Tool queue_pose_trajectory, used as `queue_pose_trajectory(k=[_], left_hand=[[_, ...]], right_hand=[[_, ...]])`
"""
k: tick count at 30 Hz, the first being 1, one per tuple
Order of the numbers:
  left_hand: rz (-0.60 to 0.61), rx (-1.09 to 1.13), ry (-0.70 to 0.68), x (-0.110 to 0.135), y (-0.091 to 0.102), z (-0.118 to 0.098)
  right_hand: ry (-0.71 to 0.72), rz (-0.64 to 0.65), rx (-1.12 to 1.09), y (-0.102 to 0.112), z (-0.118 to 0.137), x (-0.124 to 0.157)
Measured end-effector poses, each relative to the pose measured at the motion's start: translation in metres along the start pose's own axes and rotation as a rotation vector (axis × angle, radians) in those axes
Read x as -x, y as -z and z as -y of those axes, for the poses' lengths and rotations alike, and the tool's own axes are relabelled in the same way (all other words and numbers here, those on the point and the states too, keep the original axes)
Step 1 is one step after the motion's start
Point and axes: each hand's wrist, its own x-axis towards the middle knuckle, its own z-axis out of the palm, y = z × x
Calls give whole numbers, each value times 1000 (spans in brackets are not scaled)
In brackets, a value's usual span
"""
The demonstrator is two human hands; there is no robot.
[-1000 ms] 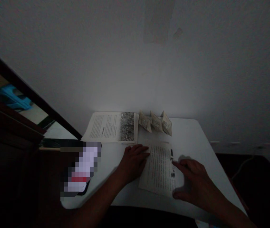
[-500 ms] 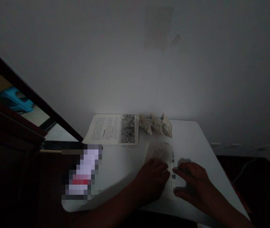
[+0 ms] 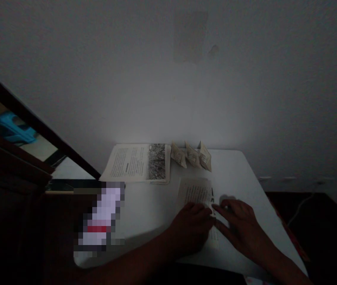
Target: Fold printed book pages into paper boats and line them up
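A printed page [image 3: 196, 190] lies on the white table [image 3: 233, 178] in front of me. My left hand [image 3: 192, 226] rests flat on the page's lower half, fingers stretched out and pointing right. My right hand [image 3: 236, 221] lies beside it at the page's right edge, fingers spread and fingertips touching the paper. Neither hand holds anything. The room is dim and the lower part of the page is hidden under my left hand.
An open book [image 3: 139, 162] lies at the table's back left. Three small folded paper pieces [image 3: 190, 155] stand in a row behind the page near the wall. A blurred-out object [image 3: 100, 215] sits at the table's left edge beside dark wooden furniture [image 3: 14, 190].
My left hand slid from the page's left edge rightward onto the page, covering its lower half. My right hand moved slightly left toward it.
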Motion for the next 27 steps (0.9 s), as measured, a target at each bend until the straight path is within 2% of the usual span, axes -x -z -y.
queue_pose_trajectory(k=[19, 27], left_hand=[[7, 4, 0, -1, 1, 0], [-28, 41, 14, 0, -2, 2]], right_hand=[[-23, -74, 31, 0, -12, -18], [15, -82, 38, -4, -13, -13]])
